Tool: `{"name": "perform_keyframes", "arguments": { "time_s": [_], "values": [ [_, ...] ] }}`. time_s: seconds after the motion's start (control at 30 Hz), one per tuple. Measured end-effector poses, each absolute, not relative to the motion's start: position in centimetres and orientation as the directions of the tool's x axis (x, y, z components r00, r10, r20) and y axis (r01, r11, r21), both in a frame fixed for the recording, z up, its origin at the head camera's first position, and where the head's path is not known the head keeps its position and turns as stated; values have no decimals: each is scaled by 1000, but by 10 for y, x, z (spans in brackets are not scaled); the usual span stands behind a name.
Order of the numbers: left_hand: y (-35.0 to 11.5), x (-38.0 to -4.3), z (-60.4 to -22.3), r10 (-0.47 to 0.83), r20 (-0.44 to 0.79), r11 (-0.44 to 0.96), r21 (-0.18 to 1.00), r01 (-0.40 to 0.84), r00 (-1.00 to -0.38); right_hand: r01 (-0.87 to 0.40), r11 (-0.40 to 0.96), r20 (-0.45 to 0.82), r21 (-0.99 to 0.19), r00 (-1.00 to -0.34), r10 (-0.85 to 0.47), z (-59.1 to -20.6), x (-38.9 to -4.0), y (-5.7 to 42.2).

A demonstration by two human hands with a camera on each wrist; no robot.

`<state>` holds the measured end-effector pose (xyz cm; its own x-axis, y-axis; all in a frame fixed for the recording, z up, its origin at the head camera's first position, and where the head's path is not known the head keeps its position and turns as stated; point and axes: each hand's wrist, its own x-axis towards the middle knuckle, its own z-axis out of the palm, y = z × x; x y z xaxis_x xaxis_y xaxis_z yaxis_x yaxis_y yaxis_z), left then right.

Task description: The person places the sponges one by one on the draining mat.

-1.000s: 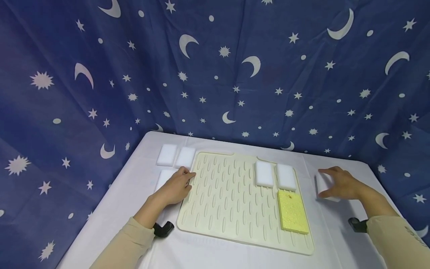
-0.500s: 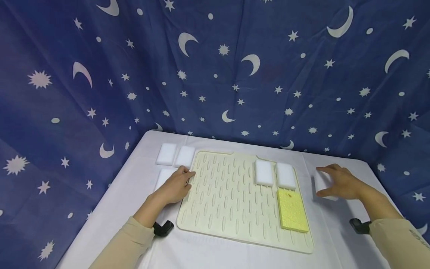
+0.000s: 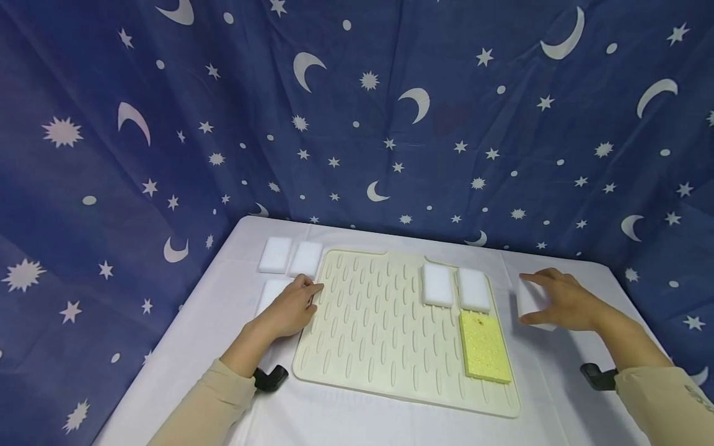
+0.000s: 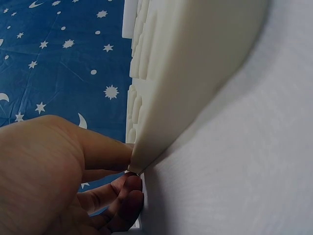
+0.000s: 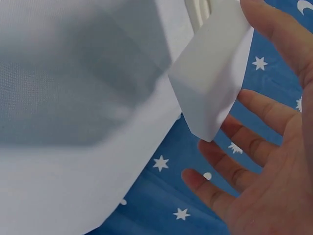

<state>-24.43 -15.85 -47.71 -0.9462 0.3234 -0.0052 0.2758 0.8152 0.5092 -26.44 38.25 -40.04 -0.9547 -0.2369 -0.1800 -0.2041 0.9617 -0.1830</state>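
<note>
On my head feed, the left hand (image 3: 290, 310) is at the left edge of a cream drying mat (image 3: 379, 334) on the worktop (image 3: 368, 427). The right hand (image 3: 571, 305) has its grip clamped on a white sponge (image 3: 531, 298), just right of the mat. Two more white sponges (image 3: 437, 285) lie on the mat's far right part, with a yellow sponge (image 3: 485, 348) nearer me; three other white sponges (image 3: 276, 255) sit beyond its left side. The right sleeve (image 3: 655, 396) carries dark marks like lettering, too cropped for me to read.

My left wrist feed shows the thumb (image 4: 105, 151) and curled fingers (image 4: 128, 205) meeting at the mat's rim, a grip I read as pinching it. I'd want only light, downward steadiness there, so the rim neither lifts nor skids.

On my right wrist feed, the thumb and fingertips span the sponge from opposite edges. It looks tilted; I cannot tell whether it is fully off the worktop. Foam probably dents easily, so I'd squeeze just enough and level it before it touches anything. I see no brand or label on its visible faces.
</note>
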Motion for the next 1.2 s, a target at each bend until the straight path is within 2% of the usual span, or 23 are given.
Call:
{"name": "perform_keyframes", "arguments": {
  "time_s": [1.2],
  "values": [
    [-159, -246, -479, 335, 1, 815, 501, 291, -942, -293, 944, -135, -153, -940, -314, -389, -241, 334]
  ]
}}
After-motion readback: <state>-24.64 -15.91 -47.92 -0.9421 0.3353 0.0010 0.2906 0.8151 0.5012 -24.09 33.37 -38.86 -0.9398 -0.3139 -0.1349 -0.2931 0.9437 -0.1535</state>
